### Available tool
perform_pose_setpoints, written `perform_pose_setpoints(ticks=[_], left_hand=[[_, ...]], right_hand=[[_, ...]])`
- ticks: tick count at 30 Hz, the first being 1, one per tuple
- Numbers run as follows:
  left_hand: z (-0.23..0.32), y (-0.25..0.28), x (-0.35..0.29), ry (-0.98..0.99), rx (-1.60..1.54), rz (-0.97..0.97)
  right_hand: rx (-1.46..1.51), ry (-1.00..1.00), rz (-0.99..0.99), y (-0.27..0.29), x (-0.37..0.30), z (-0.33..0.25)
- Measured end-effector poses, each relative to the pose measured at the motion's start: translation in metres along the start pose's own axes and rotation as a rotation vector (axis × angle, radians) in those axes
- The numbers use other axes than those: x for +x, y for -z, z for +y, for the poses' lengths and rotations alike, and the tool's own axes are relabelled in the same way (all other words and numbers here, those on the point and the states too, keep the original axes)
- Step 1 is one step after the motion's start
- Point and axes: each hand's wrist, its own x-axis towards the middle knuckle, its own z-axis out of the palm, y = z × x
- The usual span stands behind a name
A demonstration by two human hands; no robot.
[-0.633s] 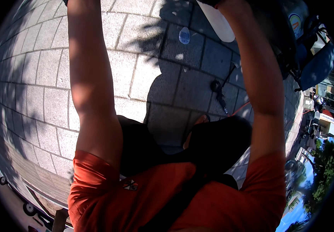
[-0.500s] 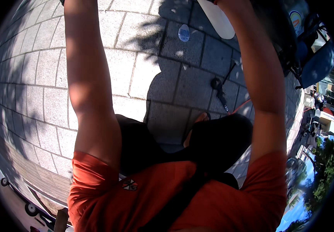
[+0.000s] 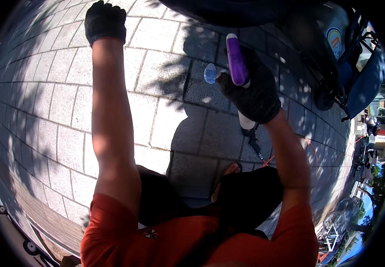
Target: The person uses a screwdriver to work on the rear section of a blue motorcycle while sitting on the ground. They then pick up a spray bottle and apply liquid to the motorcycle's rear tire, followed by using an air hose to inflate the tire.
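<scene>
My right hand (image 3: 255, 95), in a dark fingerless glove, is closed around what looks like a white and purple spray bottle. Its purple head (image 3: 237, 62) with a white tip points away from me, and its white rounded end (image 3: 247, 121) shows below the glove. Far out on the left, my left hand (image 3: 106, 22) wears a dark glove too. Its fingers are curled into a fist over the paving, and nothing sticks out of it. A pale oval thing (image 3: 210, 73) lies on the ground beside my right thumb. Below the bottle lies a black tool (image 3: 255, 146), partly hidden.
A large dark curved shape (image 3: 221, 14) fills the top. To the right stands dark wheeled equipment with a blue panel (image 3: 365, 86). A thin orange hose (image 3: 308, 141) runs over the stone paving (image 3: 157, 120) by my right knee. My foot (image 3: 231, 169) is in a sandal.
Both hands have come into full view from the top edge. My right arm has drawn back towards me with the spray bottle, and the ground sits lower in the view.
</scene>
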Motion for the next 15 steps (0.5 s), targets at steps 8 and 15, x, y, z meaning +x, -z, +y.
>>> perform_pose_setpoints(ticks=[8,15], left_hand=[[0.029,-0.142,0.016,0.201,-0.136,0.891],[0.037,-0.165,0.014,0.153,-0.051,0.763]], right_hand=[[0.076,-0.044,-0.059,-0.009,0.013,-0.02],[0.05,-0.096,-0.055,-0.014,0.015,-0.025]])
